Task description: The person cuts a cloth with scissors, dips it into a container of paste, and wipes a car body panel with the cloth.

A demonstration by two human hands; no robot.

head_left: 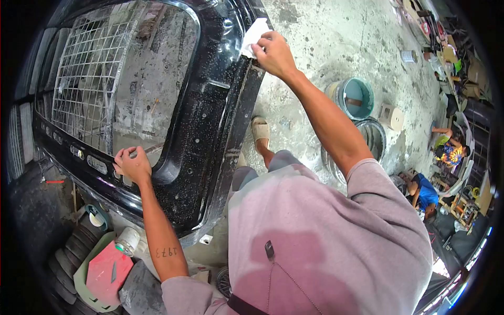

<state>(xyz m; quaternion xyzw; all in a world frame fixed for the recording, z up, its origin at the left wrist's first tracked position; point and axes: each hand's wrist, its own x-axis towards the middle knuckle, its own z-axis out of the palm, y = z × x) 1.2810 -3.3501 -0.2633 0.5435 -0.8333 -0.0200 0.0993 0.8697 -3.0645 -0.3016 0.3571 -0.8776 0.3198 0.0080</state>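
Observation:
A large black vehicle door panel [210, 113] with a wide window opening leans in front of me, its surface speckled with droplets or spots. My right hand [275, 53] pinches a white sheet [256, 35], paper or thin cloth, and presses it on the panel's upper right edge. Lower down on the left, my left hand [134, 165] curls its fingers over the inner rim of the window opening, beside a row of slots. The tips of its fingers are partly hidden.
Through the opening shows a white wire grid [86, 73]. A teal bucket [359, 100] and a cream box [391, 116] stand on the stained concrete floor at right. Lower left are stacked tires [63, 268], a red-and-green panel [105, 273] and a can [127, 241]. Two people are far right.

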